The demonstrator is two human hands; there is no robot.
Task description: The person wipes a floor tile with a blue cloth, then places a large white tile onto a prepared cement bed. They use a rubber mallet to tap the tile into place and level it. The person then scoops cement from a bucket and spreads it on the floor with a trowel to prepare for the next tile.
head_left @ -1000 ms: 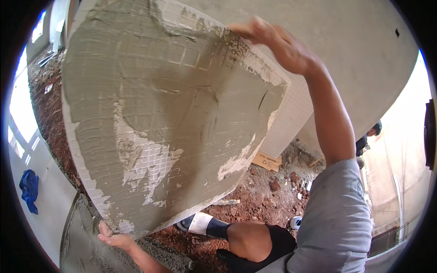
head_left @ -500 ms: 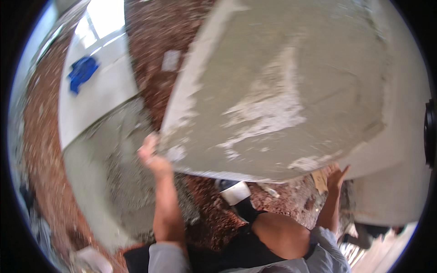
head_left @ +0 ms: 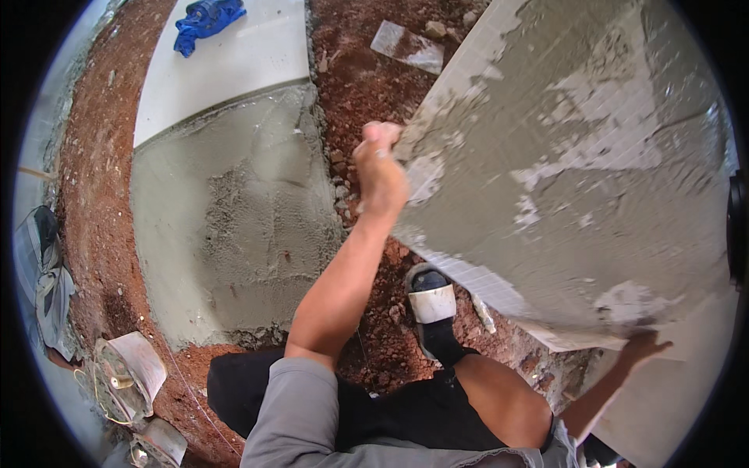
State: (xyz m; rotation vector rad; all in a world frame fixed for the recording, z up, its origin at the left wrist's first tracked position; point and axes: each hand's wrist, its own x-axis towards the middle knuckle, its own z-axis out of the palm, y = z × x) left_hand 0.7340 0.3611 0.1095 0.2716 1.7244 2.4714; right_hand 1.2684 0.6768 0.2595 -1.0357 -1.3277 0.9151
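Note:
A large tile [head_left: 484, 281] stands raised and tilted on the right, its gridded back mostly smeared with wet grey mortar [head_left: 484, 203]. My left hand [head_left: 382, 175] grips the tile's left edge near the corner, fingers wrapped over it. At the near right edge my right hand [head_left: 644, 345] holds the same tile from below; part of its fingers is hidden behind it. To the left of the tile lies a bed of wet mortar [head_left: 265, 234], rough in the middle and smoother at its left side. It meets a laid white tile [head_left: 242, 66] at its far end.
A blue cloth [head_left: 207, 23] rests on the laid tile. Reddish soil and stones surround the bed, with a pale flat piece [head_left: 406, 48] beyond. My sandalled foot [head_left: 431, 300] stands below the raised tile. Trowels [head_left: 129, 374] lie at lower left, near a thin string [head_left: 183, 374].
The raised tile and both my hands have shifted right in the view, away from the mortar bed. More of the bed shows now. Both hands keep their hold on the tile.

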